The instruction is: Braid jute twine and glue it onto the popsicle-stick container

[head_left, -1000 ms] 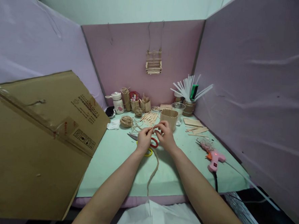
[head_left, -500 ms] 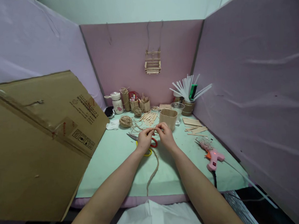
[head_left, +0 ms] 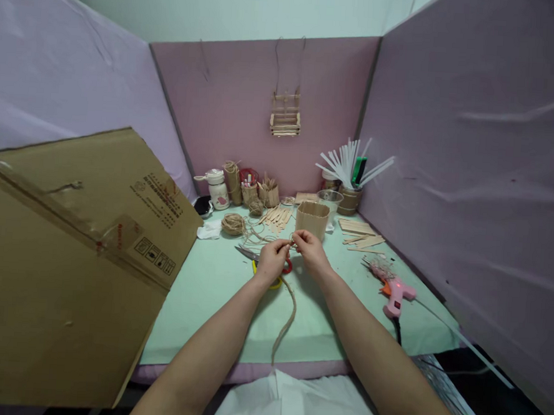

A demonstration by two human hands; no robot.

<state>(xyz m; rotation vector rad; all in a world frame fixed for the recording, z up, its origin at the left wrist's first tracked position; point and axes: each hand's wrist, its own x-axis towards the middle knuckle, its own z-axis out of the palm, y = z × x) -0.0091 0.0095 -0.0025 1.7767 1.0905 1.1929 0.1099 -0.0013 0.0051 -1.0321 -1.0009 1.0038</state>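
Pinched fingers of my left hand [head_left: 273, 262] and my right hand [head_left: 310, 252] meet over the middle of the table, both closed on jute twine. A braided length of the twine [head_left: 290, 315] trails from under my left hand toward the table's front edge. Beneath the left hand lie scissors [head_left: 248, 253] with yellow and red handles, partly covered. Just behind my right hand stands a cup made of wooden sticks [head_left: 312, 219]. Loose strands run back from the hands toward a ball of twine [head_left: 233, 224]. The exact spot gripped is mostly hidden by the fingers.
A pink glue gun [head_left: 397, 295] lies at right, its glue stick jutting out. Flat craft sticks [head_left: 356, 227] and a pot of white glue sticks [head_left: 349, 199] are behind it. A large cardboard box [head_left: 80, 270] leans at left. A white bottle [head_left: 218, 191] stands at the back.
My fingertips have shifted slightly on the twine, and the right hand has moved a little to the right. The things on the table stay put.
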